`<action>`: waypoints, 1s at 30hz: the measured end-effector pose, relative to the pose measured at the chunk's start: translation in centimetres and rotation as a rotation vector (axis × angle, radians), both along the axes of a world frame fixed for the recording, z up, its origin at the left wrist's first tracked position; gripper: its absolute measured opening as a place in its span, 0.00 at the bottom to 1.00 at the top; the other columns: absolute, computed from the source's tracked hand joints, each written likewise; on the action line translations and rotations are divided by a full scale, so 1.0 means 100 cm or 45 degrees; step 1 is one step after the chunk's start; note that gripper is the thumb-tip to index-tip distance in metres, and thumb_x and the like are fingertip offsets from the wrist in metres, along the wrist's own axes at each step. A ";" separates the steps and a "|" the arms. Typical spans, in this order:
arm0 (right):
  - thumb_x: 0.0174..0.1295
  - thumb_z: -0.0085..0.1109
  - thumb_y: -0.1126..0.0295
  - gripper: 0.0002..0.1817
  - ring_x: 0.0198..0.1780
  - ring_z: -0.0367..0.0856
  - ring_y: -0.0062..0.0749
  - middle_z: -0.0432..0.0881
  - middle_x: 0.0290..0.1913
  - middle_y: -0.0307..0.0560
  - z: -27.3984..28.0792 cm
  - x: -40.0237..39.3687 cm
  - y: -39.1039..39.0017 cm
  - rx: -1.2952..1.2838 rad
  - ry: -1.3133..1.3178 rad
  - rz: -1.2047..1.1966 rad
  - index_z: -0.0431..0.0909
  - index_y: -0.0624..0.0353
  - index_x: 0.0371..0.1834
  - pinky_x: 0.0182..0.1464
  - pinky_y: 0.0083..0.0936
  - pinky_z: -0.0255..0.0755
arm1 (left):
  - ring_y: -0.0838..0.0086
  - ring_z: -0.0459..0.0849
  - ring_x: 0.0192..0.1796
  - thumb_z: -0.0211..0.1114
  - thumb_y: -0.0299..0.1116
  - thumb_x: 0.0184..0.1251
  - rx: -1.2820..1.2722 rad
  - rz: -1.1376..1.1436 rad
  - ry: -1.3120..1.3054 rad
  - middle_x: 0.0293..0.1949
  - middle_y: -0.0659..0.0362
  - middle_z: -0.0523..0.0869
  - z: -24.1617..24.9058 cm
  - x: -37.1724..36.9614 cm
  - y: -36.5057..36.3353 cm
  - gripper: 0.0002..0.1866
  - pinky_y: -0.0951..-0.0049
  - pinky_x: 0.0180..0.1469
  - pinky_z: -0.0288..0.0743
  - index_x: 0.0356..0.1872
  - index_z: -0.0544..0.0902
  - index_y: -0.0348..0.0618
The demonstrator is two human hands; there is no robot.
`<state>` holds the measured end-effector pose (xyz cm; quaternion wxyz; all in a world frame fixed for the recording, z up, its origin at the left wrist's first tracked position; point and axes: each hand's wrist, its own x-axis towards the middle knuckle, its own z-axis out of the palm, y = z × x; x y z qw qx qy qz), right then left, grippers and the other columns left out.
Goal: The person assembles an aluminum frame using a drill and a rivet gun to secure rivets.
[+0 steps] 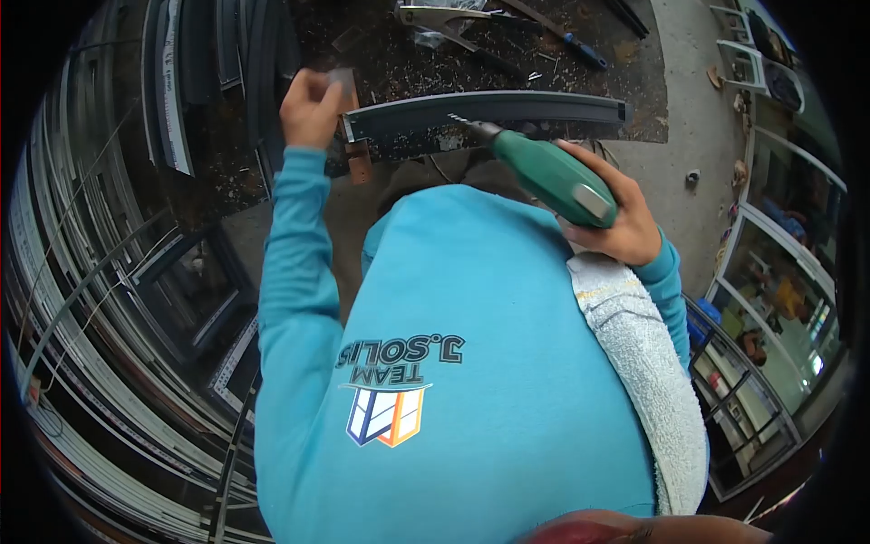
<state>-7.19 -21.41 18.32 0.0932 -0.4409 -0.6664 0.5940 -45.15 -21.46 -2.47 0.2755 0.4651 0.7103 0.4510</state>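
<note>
My right hand (632,218) is wrapped around a green power drill (544,172), its bit pointing left over a long dark metal profile (489,111). The tip of the drill bit (459,119) overlaps the profile's channel in this view. At the profile's left end, my left hand (311,109) is closed, thumb and fingers pinched together by a small blurred greyish piece; I cannot tell what it holds. A copper-brown strip (360,166) crosses that end of the profile, its upper part right at my left fingertips.
Metal chips litter the dark worktable (317,32). Toward its back lie a clamp-like tool (444,16), a plastic bag and a blue-handled tool (584,50). Dark profiles (172,91) lie at the left, with racked lengths (91,363) beyond. A white towel (639,363) hangs against my right side.
</note>
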 end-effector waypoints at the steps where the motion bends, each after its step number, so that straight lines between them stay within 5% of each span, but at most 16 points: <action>1: 0.44 0.71 0.70 0.46 0.54 0.83 0.42 0.83 0.53 0.57 -0.001 -0.014 0.005 0.012 0.022 0.099 0.64 0.62 0.72 0.60 0.32 0.72 | 0.77 0.81 0.30 0.70 0.32 0.55 -0.097 0.055 0.024 0.24 0.58 0.83 0.004 -0.004 -0.022 0.10 0.72 0.37 0.76 0.27 0.77 0.38; 8: 0.42 0.69 0.69 0.45 0.47 0.86 0.52 0.83 0.50 0.65 -0.019 -0.083 0.027 0.238 -0.085 0.485 0.65 0.66 0.69 0.53 0.37 0.79 | 0.78 0.80 0.28 0.69 0.29 0.55 -0.145 0.265 0.130 0.24 0.59 0.83 -0.027 0.018 -0.065 0.09 0.72 0.34 0.76 0.25 0.77 0.38; 10: 0.42 0.69 0.68 0.44 0.46 0.86 0.53 0.83 0.48 0.65 -0.020 -0.093 0.031 0.295 -0.144 0.544 0.66 0.66 0.68 0.51 0.37 0.79 | 0.62 0.82 0.27 0.68 0.27 0.52 -0.163 0.260 0.190 0.22 0.52 0.82 -0.026 0.025 -0.060 0.08 0.64 0.35 0.76 0.23 0.77 0.37; 16: 0.42 0.68 0.68 0.43 0.42 0.86 0.54 0.84 0.45 0.65 -0.023 -0.105 0.037 0.365 -0.266 0.611 0.67 0.65 0.67 0.48 0.37 0.80 | 0.71 0.84 0.29 0.71 0.31 0.55 -0.338 0.287 -0.462 0.25 0.57 0.85 -0.025 0.032 -0.062 0.09 0.69 0.37 0.77 0.25 0.80 0.38; 21: 0.41 0.68 0.67 0.42 0.41 0.86 0.52 0.84 0.44 0.65 -0.022 -0.111 0.040 0.389 -0.278 0.619 0.69 0.65 0.66 0.48 0.37 0.81 | 0.77 0.85 0.40 0.75 0.27 0.55 -0.361 0.157 -0.440 0.39 0.57 0.87 -0.019 0.038 -0.066 0.16 0.75 0.45 0.82 0.44 0.80 0.36; 30: 0.40 0.69 0.66 0.42 0.37 0.87 0.53 0.84 0.41 0.66 -0.024 -0.116 0.042 0.433 -0.397 0.630 0.70 0.67 0.66 0.45 0.37 0.82 | 0.75 0.86 0.41 0.74 0.30 0.58 -0.511 0.196 -0.726 0.40 0.54 0.88 -0.023 0.025 -0.059 0.16 0.74 0.45 0.82 0.45 0.83 0.33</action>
